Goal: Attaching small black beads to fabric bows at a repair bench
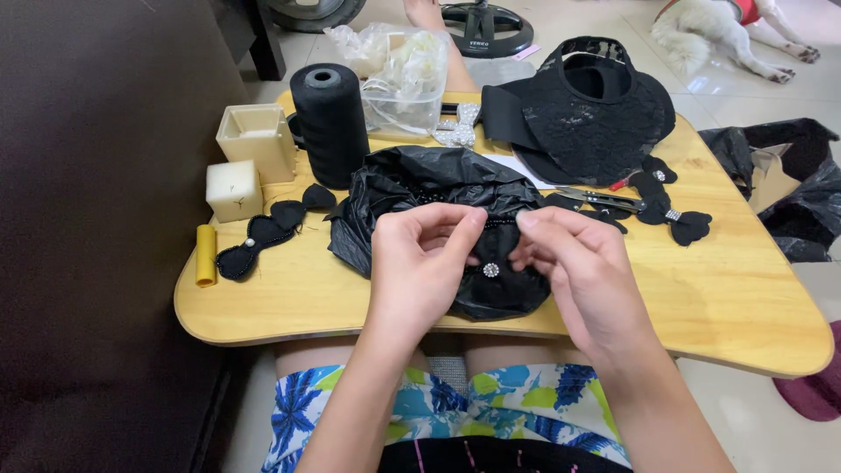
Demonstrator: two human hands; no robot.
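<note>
Nearest the camera are the person's knees in blue, green and white leaf-print shorts (491, 398), tucked under the front edge of a low wooden desk (745, 298). Above them both hands meet over the middle of the desk. The left hand (419, 263) is curled narrow, thumb and forefinger pinched together on a strand of small black beads (499, 222). The right hand (578, 263) is also nearly closed, its fingertips pinching the same strand from the other side, so the two hands almost touch. Just below and between them lies a black fabric bow with a sparkling round stone (491, 270) at its centre; it rests on a crumpled black plastic bag (412, 180) that spreads across the desk behind the hands.

On the left side of the desk stand a large spool of black thread (330, 123), a cream square candle holder (257, 140) and a cream cube candle (233, 190), with a small yellow roll (205, 254) near the edge. Beside them lies a black bow strip (263, 232) with a pearl. Behind the bag is a clear plastic box (412, 83) and a silver sequin bow (458, 127). To the right sit a black lace sun visor (596, 109), small snips (604, 200) and more black bows (674, 219). A white dog (718, 31) lies on the tiled floor beyond.
</note>
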